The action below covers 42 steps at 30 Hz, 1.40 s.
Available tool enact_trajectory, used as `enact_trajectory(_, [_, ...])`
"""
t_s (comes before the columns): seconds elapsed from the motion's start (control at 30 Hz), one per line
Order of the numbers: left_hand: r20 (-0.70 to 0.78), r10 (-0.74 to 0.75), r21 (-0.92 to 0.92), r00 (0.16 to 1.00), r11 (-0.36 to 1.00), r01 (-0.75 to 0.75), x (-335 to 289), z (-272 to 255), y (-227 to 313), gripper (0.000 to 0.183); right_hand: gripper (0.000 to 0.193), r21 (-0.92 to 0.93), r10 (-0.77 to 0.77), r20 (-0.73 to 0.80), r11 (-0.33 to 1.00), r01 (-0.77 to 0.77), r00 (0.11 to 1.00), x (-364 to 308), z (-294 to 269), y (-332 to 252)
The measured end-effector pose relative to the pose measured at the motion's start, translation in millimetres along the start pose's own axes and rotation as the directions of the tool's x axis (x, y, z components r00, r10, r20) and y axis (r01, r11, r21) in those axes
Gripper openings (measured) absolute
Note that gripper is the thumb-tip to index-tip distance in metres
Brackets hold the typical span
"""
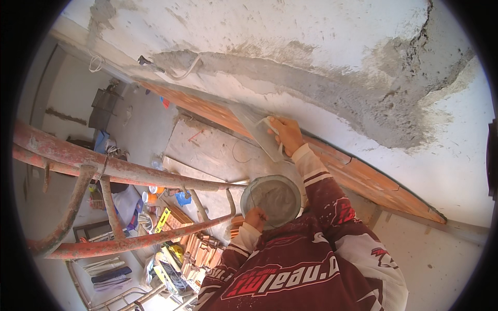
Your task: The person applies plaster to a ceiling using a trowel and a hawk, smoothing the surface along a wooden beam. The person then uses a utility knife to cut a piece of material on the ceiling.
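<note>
My right hand (288, 136) is closed around the pale handle of a plastering float (253, 128), whose wide flat grey blade lies close to the wall's lower edge. Below it hangs a round bucket (245, 193) with grey mortar (280, 201) inside. My left hand (256, 218) is closed at the bucket's near left side, where a thin wire handle runs to my fingers. Above my hands, the white wall (249, 26) carries a long smeared band of grey plaster (311, 85), which widens toward the right.
Red rusty scaffold tubes (155, 179) stretch along my left. A cable end (189, 70) sticks out of the wall, and a crack (425, 31) runs down its upper right. Orange bricks (353, 168) line the wall's lower edge. Far below lie stacked wood pieces (199, 254) and orange-white buckets (149, 197).
</note>
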<state>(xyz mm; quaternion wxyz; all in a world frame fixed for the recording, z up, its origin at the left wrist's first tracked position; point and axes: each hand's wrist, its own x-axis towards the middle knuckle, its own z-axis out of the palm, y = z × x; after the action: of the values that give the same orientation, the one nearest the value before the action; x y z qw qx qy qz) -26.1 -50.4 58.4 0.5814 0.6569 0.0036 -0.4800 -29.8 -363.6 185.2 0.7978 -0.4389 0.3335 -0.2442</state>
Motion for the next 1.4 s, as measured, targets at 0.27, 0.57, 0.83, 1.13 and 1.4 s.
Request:
enact_trajectory(0.27, [-0.134,-0.101,-0.208,0.986,0.976,0.071,-15.0,21.1,25.4,0.007,0.031,0.071,-0.009,0.053,0.997,0.005,0.999,9.4,50.3,22.6])
enact_trajectory(0.57, [0.065,0.279,0.312,0.958,0.906,-0.285,-13.0,-1.5,2.2,0.01,0.031,0.192,0.016,-0.065,0.981,-0.003,0.998,40.1,92.6,45.8])
enact_trajectory(0.83, [0.022,0.287,0.263,0.958,0.922,-0.283,3.4,-28.1,-26.1,0.011,0.029,0.381,0.104,-0.134,0.923,-0.046,0.986,24.4,68.3,51.9])
enact_trajectory(1.13, [0.062,0.241,0.472,0.969,0.848,-0.241,-25.0,14.6,31.2,0.011,0.024,0.48,0.095,-0.176,0.877,0.001,0.98,-34.9,9.9,40.0])
enact_trajectory(1.4, [0.004,-0.082,-0.175,0.997,0.981,0.081,-0.4,5.6,3.5,0.008,0.026,0.513,0.14,-0.253,0.858,0.011,0.957,-73.4,-23.4,19.5])
